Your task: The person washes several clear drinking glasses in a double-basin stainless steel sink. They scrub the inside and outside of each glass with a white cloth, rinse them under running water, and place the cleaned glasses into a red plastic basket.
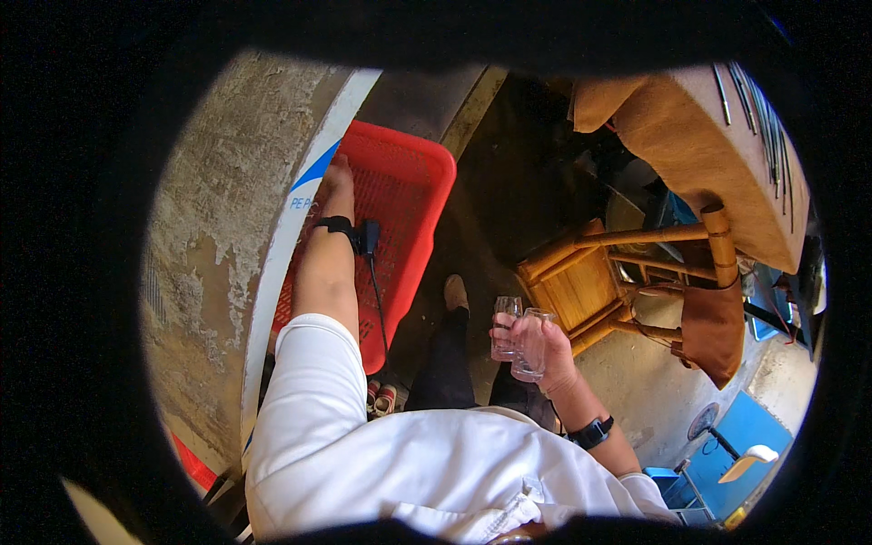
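Observation:
In front of my body, my right hand (555,351) is closed around two small clear drinking glasses. One glass (505,337) stands a little farther out, and the other glass (530,347) overlaps it on the near side. My left arm stretches forward over a red perforated plastic basket (426,170). Only part of my left hand (340,170) shows, because a white panel edge (279,238) bearing blue print covers its fingers. What it touches or holds cannot be seen.
A bamboo chair (579,286) with a brown cloth (712,327) on it stands at right. Beyond it, several thin metal rods (770,136) lie on a cloth-covered table (688,136). A stained, peeling surface (211,225) fills the left. Red-and-white shoes (385,398) sit below the basket.

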`<state>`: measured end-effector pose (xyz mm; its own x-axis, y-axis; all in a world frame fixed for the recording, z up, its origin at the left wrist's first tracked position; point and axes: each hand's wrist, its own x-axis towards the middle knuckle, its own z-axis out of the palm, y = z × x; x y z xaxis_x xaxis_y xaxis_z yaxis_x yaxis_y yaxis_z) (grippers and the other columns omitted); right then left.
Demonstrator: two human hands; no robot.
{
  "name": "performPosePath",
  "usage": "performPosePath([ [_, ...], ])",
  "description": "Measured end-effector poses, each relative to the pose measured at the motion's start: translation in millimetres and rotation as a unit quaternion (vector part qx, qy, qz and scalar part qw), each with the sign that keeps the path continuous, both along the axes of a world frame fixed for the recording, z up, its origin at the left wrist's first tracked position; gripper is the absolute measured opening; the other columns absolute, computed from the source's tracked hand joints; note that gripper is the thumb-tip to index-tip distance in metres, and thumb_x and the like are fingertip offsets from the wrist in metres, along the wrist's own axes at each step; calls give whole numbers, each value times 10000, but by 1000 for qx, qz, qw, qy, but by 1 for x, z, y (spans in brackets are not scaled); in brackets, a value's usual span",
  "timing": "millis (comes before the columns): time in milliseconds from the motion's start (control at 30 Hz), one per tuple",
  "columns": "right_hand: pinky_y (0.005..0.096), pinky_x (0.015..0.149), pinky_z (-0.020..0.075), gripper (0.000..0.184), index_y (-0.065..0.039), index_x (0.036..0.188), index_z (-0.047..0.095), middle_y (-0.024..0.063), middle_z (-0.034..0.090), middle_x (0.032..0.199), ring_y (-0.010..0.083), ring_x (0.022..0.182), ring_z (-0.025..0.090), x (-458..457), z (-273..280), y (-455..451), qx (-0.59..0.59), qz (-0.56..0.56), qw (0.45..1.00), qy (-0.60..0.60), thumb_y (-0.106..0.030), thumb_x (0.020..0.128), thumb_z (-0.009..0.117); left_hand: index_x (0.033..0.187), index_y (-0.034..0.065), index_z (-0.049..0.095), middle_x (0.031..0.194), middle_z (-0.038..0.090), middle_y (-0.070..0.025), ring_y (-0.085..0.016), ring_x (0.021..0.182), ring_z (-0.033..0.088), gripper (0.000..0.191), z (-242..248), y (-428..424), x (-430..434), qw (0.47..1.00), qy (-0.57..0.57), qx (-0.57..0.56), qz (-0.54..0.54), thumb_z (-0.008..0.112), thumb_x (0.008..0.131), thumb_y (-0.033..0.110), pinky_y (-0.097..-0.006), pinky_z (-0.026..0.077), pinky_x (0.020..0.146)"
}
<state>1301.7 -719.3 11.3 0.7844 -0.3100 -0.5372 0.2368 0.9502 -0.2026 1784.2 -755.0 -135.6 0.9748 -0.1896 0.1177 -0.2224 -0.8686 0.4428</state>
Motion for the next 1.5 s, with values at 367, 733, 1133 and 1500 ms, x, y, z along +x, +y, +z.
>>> performPosePath([
  [367, 414, 856, 470, 364, -40, 949, 642, 70, 550, 1212, 235, 1042, 557, 32, 12, -14, -39, 38, 997, -57, -392, 860, 614, 1314, 43, 469, 1349, 475, -189, -354, 1194, 491, 638, 33, 9, -11, 990, 113, -75, -44, 769, 772, 197, -470, 414, 1004],
  [733, 275, 456, 424, 277, -32, 933, 597, 43, 577, 725, 146, 558, 548, 219, 30, -74, -331, 240, 913, 7, -290, 840, 637, 1478, 69, 248, 1420, 441, -117, -223, 1286, 456, 779, 129, 95, -112, 507, 645, -447, -358, 658, 883, 360, -389, 387, 1058],
  [1133, 342, 791, 521, 459, 24, 1173, 572, 120, 665, 990, 229, 956, 633, 335, -121, -84, -373, 228, 899, -10, -280, 852, 700, 1086, 58, 456, 1059, 576, -53, -189, 997, 582, 443, 11, 97, -23, 703, 461, -492, -225, 759, 763, 46, -332, 490, 872],
  [1500, 395, 813, 510, 324, -64, 1104, 655, 153, 686, 1026, 308, 1005, 646, 355, -159, -77, -615, 302, 656, 316, -208, 813, 651, 1244, 6, 408, 1188, 525, -187, -329, 1151, 504, 683, -15, 68, -45, 973, -18, -107, -202, 766, 663, -10, -406, 391, 1009],
])
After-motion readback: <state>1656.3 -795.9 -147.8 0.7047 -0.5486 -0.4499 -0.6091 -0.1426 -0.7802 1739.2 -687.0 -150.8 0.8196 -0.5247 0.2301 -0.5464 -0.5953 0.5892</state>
